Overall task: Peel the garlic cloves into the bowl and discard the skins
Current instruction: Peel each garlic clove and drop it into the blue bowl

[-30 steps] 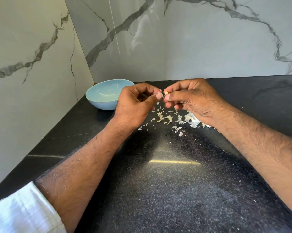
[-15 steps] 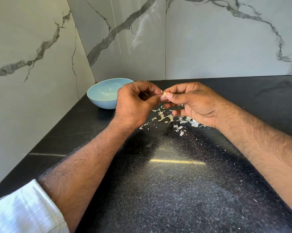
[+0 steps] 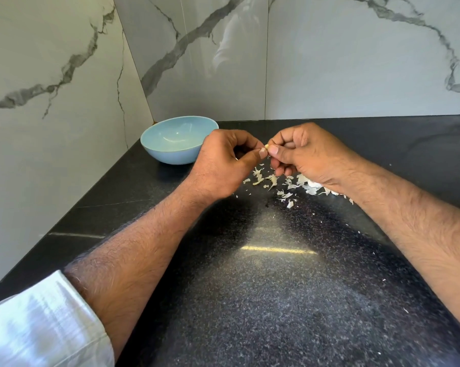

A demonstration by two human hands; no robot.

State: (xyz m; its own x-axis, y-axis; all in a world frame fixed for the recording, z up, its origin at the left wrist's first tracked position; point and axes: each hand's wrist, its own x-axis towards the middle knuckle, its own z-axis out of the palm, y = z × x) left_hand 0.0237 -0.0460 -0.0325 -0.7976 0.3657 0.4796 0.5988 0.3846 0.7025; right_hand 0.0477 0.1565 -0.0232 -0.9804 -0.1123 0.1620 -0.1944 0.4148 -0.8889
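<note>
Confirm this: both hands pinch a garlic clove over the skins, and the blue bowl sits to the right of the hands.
Wrong on one point: the head view shows the bowl to the left of the hands, in the corner. The left hand and right hand do pinch the clove over the skins.

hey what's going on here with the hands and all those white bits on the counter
A person is peeling garlic over a black counter. Both hands meet in front of them: the left hand and the right hand each pinch a small garlic clove between fingertips. Torn papery skins lie scattered on the counter just below and under the right hand. A light blue bowl sits to the left in the corner; the part of its inside that shows holds no cloves.
</note>
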